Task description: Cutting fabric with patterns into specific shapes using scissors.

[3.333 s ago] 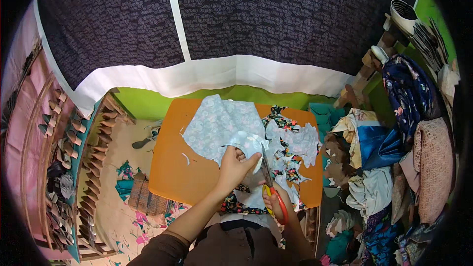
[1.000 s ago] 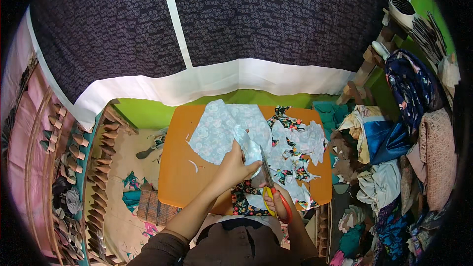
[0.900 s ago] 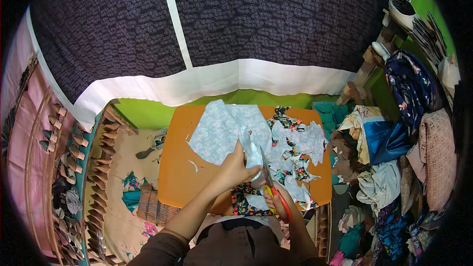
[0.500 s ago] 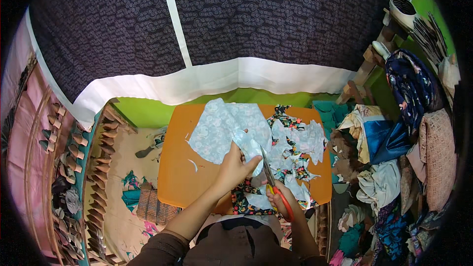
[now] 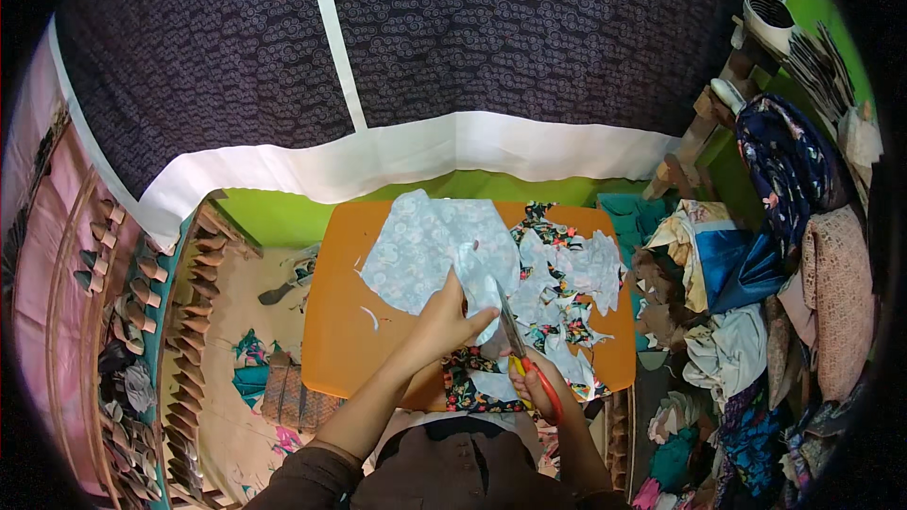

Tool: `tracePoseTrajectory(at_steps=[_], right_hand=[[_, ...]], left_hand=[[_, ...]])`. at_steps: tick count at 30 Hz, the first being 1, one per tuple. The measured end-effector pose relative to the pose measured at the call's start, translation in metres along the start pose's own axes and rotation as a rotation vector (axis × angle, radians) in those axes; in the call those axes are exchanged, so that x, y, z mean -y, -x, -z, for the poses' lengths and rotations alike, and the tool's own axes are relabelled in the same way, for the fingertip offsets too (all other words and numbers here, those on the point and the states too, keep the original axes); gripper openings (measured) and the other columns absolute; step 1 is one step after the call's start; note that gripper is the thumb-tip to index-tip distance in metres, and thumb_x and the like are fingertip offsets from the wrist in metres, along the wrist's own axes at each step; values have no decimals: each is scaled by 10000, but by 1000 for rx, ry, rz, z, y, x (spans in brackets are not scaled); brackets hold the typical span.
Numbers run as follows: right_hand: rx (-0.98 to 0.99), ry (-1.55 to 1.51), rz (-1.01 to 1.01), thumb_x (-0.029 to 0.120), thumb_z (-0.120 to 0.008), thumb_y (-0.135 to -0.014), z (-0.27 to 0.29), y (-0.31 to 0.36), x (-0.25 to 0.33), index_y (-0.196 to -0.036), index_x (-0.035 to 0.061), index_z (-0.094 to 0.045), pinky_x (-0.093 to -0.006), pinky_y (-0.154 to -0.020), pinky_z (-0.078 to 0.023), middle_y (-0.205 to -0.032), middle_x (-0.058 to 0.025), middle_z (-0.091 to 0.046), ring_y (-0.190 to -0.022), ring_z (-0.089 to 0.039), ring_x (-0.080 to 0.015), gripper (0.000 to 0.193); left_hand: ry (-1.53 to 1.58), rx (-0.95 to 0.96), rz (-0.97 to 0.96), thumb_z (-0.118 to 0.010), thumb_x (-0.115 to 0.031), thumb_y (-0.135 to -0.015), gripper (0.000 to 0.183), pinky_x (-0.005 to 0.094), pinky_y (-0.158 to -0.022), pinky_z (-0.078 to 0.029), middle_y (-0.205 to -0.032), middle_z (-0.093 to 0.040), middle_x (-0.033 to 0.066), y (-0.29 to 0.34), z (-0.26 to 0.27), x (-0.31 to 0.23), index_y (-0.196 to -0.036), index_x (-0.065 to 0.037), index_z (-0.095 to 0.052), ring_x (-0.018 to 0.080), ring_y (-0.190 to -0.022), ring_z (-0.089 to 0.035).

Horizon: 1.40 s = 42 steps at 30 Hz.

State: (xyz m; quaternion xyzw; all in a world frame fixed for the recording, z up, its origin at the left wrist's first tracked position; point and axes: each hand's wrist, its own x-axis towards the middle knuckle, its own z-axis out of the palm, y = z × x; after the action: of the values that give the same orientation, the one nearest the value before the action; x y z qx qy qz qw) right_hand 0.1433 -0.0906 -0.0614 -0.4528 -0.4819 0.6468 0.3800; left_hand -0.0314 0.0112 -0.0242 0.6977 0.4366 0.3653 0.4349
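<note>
1. The right hand [image 5: 531, 385] is closed through the red handles of the scissors [image 5: 525, 359], fingers curled tight in the loops; the blades point up and away from the body into the edge of the pale cloth [image 5: 430, 250].
2. The left hand [image 5: 452, 319] pinches that cloth just left of the blades, thumb and fingers shut on a lifted fold. By my reading, it holds the edge taut and raised so the blades can bite cleanly (slack cloth would fold between them).
3. The cloth itself, light blue with a faint print, lies spread over the middle of the orange desk [image 5: 345, 340], its near corner lifted in the left hand, the rest flat and reaching toward the far edge.
4. To the right of the blades sits a heap of scraps [image 5: 567, 288], pale pieces mixed with a dark flowered print. They lie on the cutting side, probably where offcuts fall.
5. A few small white snippets [image 5: 371, 318] rest on the bare desk to the left.
6. Beyond the desk on the right is a pile of folded fabrics [image 5: 737, 321]; a dark patterned curtain [image 5: 520, 38] with a white band hangs behind.
</note>
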Motion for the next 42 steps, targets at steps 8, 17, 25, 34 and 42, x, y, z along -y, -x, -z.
tracePoseTrajectory(at_steps=[8, 17, 25, 34, 42], right_hand=[[-42, -59, -86, 543, -453, -788, -3, 4, 5, -1077, 46, -449, -165, -456, -278, -639, 41, -371, -520, -335, -36, 574], [-88, 91, -32, 462, -446, -828, 1, 5, -5, -1042, 73, -499, -212, -473, -322, -594, 24, -432, -515, -389, -61, 447], [-82, -5, 49, 582, -468, -755, -9, -2, -12, -1142, 44, -380, -151, -464, -276, -689, 15, -362, -539, -323, -37, 669], [-39, -26, -131, 595, -424, -770, -9, 3, -2, -1144, 69, -395, -146, -473, -281, -717, 17, -371, -562, -329, -32, 646], [5, -160, -152, 607, -414, -766, -7, 2, 2, -1134, 61, -404, -140, -467, -264, -702, 27, -357, -551, -313, -22, 658]], left_hand=[[-7, 119, 151, -636, -118, -708, 803, 276, -543, -450, -795, -559, 138, 1, 5, -14, -1313, -45, -113, 182, -604, -570], [213, -70, 163, -612, -107, -742, 738, 235, -525, -428, -756, -575, 91, 2, -2, -9, -1300, -35, -135, 113, -611, -549], [126, -18, 205, -615, -68, -730, 777, 229, -509, -409, -686, -562, 71, 3, -5, -19, -1318, -79, -108, 101, -573, -529], [40, -36, 155, -624, -75, -719, 809, 247, -505, -408, -618, -535, 76, 2, 0, -8, -1325, -88, -88, 122, -536, -519], [11, -5, 118, -647, -115, -698, 857, 253, -465, -379, -507, -442, 37, 4, 1, -2, -1331, -83, -70, 142, -458, -475]])
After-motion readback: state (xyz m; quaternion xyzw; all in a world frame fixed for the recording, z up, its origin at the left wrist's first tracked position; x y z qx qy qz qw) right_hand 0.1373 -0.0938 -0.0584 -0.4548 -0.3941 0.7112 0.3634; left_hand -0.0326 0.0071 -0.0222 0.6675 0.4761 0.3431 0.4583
